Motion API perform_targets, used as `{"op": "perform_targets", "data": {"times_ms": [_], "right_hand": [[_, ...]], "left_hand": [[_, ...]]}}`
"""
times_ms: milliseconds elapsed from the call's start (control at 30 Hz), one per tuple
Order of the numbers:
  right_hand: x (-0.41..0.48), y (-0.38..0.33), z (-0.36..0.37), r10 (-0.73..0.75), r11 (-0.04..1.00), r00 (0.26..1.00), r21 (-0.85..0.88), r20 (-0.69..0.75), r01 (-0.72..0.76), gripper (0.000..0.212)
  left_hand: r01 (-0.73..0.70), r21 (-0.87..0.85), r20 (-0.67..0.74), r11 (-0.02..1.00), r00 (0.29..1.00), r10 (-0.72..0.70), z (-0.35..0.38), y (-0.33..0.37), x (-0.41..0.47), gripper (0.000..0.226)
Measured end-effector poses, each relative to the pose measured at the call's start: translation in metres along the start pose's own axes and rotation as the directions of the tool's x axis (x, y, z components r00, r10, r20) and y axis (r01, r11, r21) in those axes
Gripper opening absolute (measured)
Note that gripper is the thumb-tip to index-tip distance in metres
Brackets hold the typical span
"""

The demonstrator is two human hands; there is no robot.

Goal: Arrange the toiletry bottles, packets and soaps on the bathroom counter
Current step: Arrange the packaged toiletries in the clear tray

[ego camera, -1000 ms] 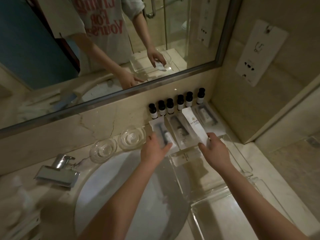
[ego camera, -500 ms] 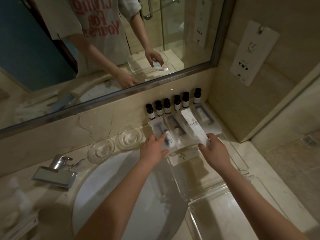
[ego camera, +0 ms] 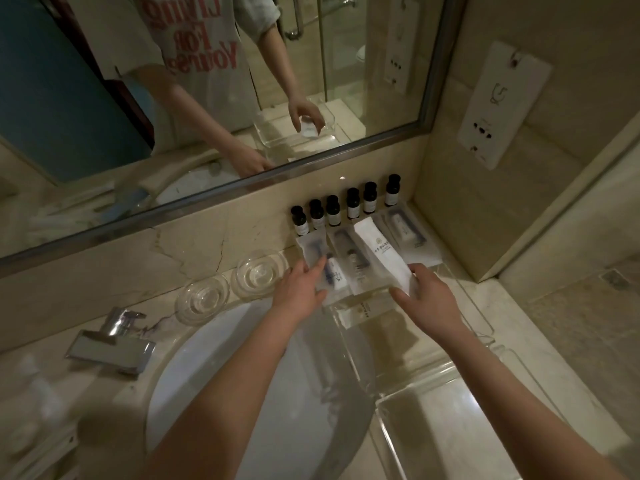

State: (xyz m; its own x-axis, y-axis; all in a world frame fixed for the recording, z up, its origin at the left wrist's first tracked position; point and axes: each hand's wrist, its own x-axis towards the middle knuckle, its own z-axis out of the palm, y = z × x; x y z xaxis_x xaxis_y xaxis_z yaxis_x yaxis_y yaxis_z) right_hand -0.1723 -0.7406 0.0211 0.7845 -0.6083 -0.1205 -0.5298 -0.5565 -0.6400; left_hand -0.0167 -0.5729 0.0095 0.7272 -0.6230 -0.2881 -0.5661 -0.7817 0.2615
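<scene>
I read this as the lining-up stage. Six small dark-capped bottles [ego camera: 349, 209] already stand in a row against the wall under the mirror [ego camera: 207, 98], out of the way at the back of the table [ego camera: 519, 306], which leaves the flat ground in front for the packets.

My left hand [ego camera: 299, 294] lies flat on the clear packet [ego camera: 320, 263] at the left end of that front row, fingers [ego camera: 317, 271] stretched out and pressing down, not curled round anything. I judge it is pinning the packet so it keeps its place while its neighbour is set.

My right hand [ego camera: 427, 299] pinches the near end of the white packet [ego camera: 379, 258], which slants across the clear ones beside it, its far end pointing to the bottles. Holding it by the end lets me swing it square with the rest.

Another packet with a gold crest [ego camera: 363, 308] lies just below, touching the rim of the clear tray [ego camera: 485, 327].

Two glass dishes [ego camera: 232, 284] sit between the tap [ego camera: 110, 344] and the packets; I cannot see any soap in them.
</scene>
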Motion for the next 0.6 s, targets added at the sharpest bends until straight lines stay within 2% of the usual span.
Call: {"op": "perform_targets", "data": {"times_ms": [100,233,300,400,600], "right_hand": [[-0.005,0.010,-0.008,-0.122,0.990,0.991,-0.059,0.050,0.125,0.045],[-0.012,0.034,-0.015,-0.201,0.961,0.966,-0.158,0.166,0.227,0.044],[-0.011,0.045,-0.016,-0.198,0.930,0.948,-0.256,0.251,0.262,0.042],[-0.005,0.053,-0.016,-0.203,0.832,0.905,-0.421,0.374,0.361,0.043],[0.015,0.061,0.000,-0.317,0.667,0.822,-0.505,0.472,0.548,0.040]], "left_hand": [[0.023,-0.051,-0.132,0.998,0.991,-0.030,0.000,0.005,-0.011,0.067],[-0.053,-0.073,-0.289,0.996,0.957,0.029,0.013,0.015,-0.032,0.045],[-0.078,-0.103,-0.277,0.992,0.960,0.047,0.024,0.023,-0.043,0.039],[-0.108,-0.112,-0.211,0.988,0.974,0.083,0.042,0.031,-0.056,0.037],[-0.160,0.070,-0.116,0.985,0.979,0.167,0.066,0.040,-0.072,0.039]]}}
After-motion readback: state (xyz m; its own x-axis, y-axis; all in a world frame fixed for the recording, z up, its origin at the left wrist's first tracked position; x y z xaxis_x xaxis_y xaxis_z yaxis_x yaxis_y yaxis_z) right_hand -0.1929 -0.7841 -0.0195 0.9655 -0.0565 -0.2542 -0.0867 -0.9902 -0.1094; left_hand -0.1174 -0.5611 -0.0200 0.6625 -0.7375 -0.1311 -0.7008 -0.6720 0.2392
